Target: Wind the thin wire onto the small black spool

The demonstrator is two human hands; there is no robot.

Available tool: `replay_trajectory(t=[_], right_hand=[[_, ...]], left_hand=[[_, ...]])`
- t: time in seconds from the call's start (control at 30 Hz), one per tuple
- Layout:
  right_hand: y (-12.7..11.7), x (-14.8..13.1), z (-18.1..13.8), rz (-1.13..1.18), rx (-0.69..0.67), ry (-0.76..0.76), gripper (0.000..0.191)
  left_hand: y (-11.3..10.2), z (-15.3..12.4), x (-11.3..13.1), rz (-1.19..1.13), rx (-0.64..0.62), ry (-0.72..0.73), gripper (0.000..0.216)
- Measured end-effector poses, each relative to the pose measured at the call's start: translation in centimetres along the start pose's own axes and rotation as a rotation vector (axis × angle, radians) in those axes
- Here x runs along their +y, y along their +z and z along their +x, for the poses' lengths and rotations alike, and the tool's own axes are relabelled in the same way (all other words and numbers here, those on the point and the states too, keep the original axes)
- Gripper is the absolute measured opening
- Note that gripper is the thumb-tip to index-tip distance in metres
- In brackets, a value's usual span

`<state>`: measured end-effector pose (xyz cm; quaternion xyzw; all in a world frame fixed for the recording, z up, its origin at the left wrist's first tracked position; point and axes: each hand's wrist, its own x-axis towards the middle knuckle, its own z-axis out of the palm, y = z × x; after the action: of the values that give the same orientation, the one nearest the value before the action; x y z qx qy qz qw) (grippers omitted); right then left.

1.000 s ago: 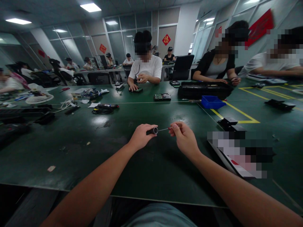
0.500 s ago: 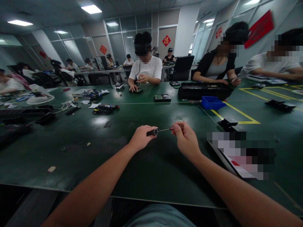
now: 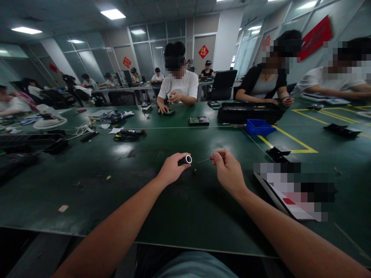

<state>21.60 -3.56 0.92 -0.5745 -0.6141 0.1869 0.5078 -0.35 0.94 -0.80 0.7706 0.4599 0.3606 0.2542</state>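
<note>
- A person's left hand (image 3: 171, 170) grips a black cylinder (image 3: 182, 160), thumb and fingers closed around it – its round, pale-rimmed end faces right and toward the wearer.
- The right hand (image 3: 227, 170) pinches a screwdriver (image 3: 212, 158) by its reddish handle, between thumb and fingers; the thin shaft points left, its tip near the cylinder's rim but apart from it.
- Below that gap is a small dark piece (image 3: 194, 170) – I cannot tell whether it touches the green table (image 3: 174, 216).
- Farther across the table I see a blue tray (image 3: 260, 126), a coiled black cable (image 3: 126, 136) and, opposite, a seated co-worker in white (image 3: 187, 83).
</note>
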Motion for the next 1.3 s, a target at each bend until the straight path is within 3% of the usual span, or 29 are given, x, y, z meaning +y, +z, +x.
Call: replay_trajectory(t=[0.23,0.37,0.53,0.63,0.73,0.9,1.13,1.2,1.3], right_hand=[[-0.1,-0.1,0.0,0.028,0.021,0.001,0.03],[-0.3,-0.2,0.0,0.048,0.032,-0.003,0.032],[-0.4,-0.4,0.0,0.066,0.069,-0.013,0.031],[-0.5,-0.6,-0.1,0.076,0.08,-0.021,0.03],[-0.7,-0.7,-0.1,0.083,0.074,-0.021,0.029],[-0.6,-0.4,0.0,0.084,0.081,-0.015,0.029],[-0.5,-0.1,0.1,0.1,0.076,-0.026,0.03],[-0.5,-0.2,0.0,0.094,0.075,-0.026,0.03],[-0.6,-0.4,0.0,0.096,0.075,-0.021,0.03]], left_hand=[[0.2,0.6,-0.2,-0.537,0.145,-0.159,0.041],[0.0,0.3,0.6,-0.742,0.106,-0.225,0.025],[-0.7,-0.3,2.8,-0.405,-0.038,-0.258,0.026],[-0.7,-0.2,4.0,-0.084,-0.15,-0.125,0.016],[0.1,0.1,4.4,0.174,-0.278,0.024,0.021],[2.0,0.9,3.6,0.409,-0.369,0.056,0.033],[2.4,1.8,3.1,0.481,-0.343,0.064,0.024],[1.9,2.1,2.9,0.395,-0.336,0.019,0.023],[0.5,2.6,2.2,0.063,-0.324,-0.145,0.021]])
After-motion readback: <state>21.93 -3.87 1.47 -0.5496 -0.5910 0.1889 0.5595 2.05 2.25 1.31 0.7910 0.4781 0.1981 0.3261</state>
